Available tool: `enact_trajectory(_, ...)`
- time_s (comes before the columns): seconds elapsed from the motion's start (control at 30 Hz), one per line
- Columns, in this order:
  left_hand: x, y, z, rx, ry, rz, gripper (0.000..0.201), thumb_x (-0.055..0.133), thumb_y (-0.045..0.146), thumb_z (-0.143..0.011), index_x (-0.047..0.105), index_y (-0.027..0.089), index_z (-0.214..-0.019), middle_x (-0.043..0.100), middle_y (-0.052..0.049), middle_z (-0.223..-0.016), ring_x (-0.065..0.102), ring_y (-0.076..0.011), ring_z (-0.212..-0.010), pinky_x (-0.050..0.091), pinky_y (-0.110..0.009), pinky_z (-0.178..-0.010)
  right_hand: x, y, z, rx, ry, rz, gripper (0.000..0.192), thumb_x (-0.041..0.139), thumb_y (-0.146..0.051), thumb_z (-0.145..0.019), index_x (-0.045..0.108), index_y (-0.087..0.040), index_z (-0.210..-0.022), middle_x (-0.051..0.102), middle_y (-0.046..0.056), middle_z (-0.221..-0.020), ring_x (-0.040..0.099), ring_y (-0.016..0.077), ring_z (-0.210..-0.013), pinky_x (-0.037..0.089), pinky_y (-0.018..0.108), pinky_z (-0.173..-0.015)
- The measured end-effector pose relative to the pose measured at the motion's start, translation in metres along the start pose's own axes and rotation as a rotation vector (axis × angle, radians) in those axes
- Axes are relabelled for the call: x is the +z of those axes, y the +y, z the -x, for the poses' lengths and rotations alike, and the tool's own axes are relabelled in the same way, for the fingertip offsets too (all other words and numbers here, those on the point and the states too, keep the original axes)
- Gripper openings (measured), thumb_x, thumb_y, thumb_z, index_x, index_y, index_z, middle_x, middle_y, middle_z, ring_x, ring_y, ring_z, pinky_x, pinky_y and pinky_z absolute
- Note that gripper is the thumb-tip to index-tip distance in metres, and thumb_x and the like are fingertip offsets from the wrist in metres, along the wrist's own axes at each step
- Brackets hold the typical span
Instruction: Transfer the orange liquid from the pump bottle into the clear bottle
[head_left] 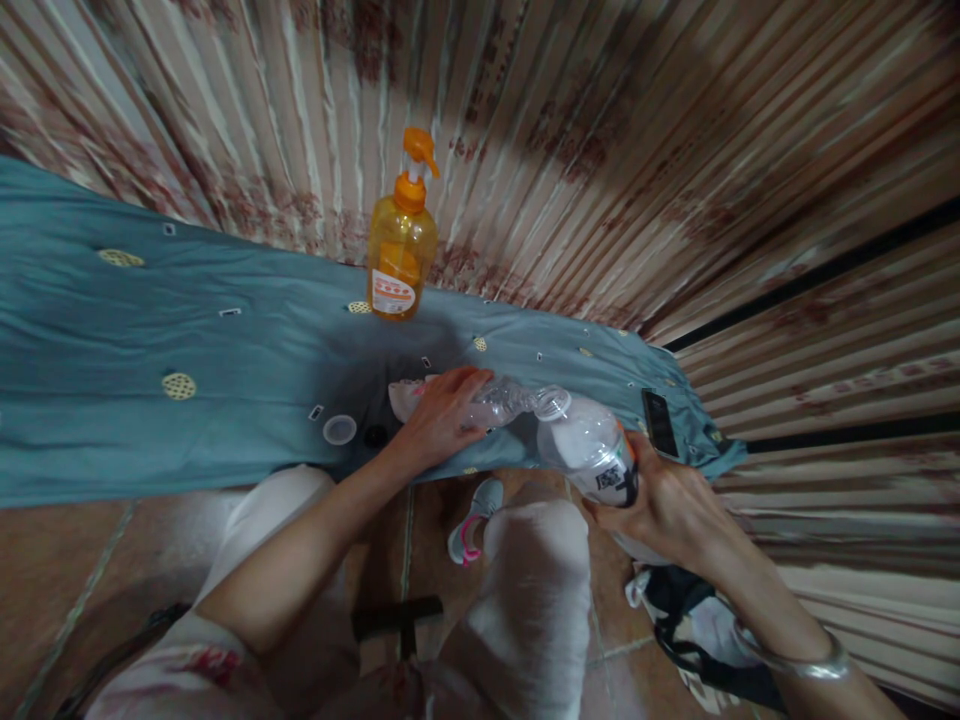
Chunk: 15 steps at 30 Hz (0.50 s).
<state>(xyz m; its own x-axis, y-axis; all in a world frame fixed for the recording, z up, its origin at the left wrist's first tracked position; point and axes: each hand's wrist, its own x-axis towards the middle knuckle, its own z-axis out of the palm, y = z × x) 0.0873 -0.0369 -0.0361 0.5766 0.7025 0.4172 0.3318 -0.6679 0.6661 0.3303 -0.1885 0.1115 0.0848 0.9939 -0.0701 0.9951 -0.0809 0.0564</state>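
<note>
My left hand [450, 415] is wrapped around a small clear plastic bottle [501, 402], which is tilted over the cloth with its neck to the right. Part of its pinkish end shows to the left of my fingers. In my right hand [667, 500] is a larger clear bottle [581, 445] with a white, orange and black label. Its mouth points up and left and meets the small bottle's neck; whether liquid passes between them I cannot make out. Left of my left hand lie a white round cap [340, 430] and a small dark cap [375, 436].
An orange pump bottle [401, 260] stands at the back of the teal cloth [247, 350]. A dark phone [660, 422] lies near the right end. Pleated curtains [562, 150] rise behind. A dark and white bag [705, 640] sits on the tiled floor at right.
</note>
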Motion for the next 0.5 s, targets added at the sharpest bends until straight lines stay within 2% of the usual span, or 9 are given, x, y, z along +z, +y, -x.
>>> enact_trajectory(0.33, -0.0011, 0.0019, -0.0010, -0.015, 0.001, 0.000, 0.074, 0.073, 0.023, -0.077, 0.045, 0.023, -0.145, 0.057, -0.013, -0.143, 0.054, -0.0317, -0.132, 0.044, -0.055, -0.113, -0.0006, -0.0015, -0.0011, 0.011, 0.001, 0.011, 0.060, 0.068, -0.050, -0.072, 0.054, -0.016, -0.120, 0.074, 0.007, -0.071, 0.074, 0.0321, -0.067, 0.045, 0.033, -0.055)
enact_trajectory(0.5, -0.0023, 0.0035, -0.0012, -0.015, -0.003, 0.003, 0.073, 0.072, 0.022, -0.077, 0.045, 0.020, -0.145, 0.056, -0.015, -0.144, 0.054, -0.0330, -0.132, 0.045, -0.055, -0.112, -0.0002, -0.0017, -0.0006, 0.009, 0.003, 0.011, 0.060, 0.067, -0.048, -0.072, 0.055, -0.016, -0.121, 0.073, 0.007, -0.071, 0.074, 0.0324, -0.069, 0.045, 0.033, -0.055)
